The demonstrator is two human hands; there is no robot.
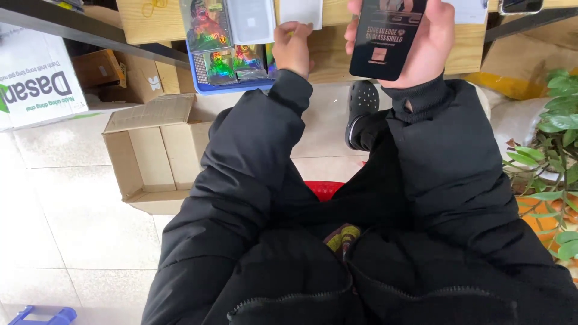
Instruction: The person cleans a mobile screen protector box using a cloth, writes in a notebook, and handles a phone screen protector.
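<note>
Black and glossy, the flat packet (386,37) sits in my right hand (421,45), raised above the edge of the wooden bench (337,57). That grip is closed around it: the palm backs it, the thumb lies along its left long edge, and the fingers on the far edge are hidden from me. It is a thin rectangular retail sleeve with light print on a dark face. I judge it light and fairly stiff as card goes, though whatever flat sheet is inside may well be brittle, so I would not flex it or press on the middle of the face. The sheen suggests a slick surface that could slide out of a loose hold. The two long edges look like the safe places to pinch, with the palm behind as support.

My left hand (293,48) is curled at the bench edge, knuckles toward me, just beside a white card (301,12); I cannot tell whether its grip is pinching anything. To its left a blue tray (208,89) holds colourful holographic packets (220,65). An open cardboard box (153,156) stands on the tiled floor (66,235) below, well apart from both hands.
</note>
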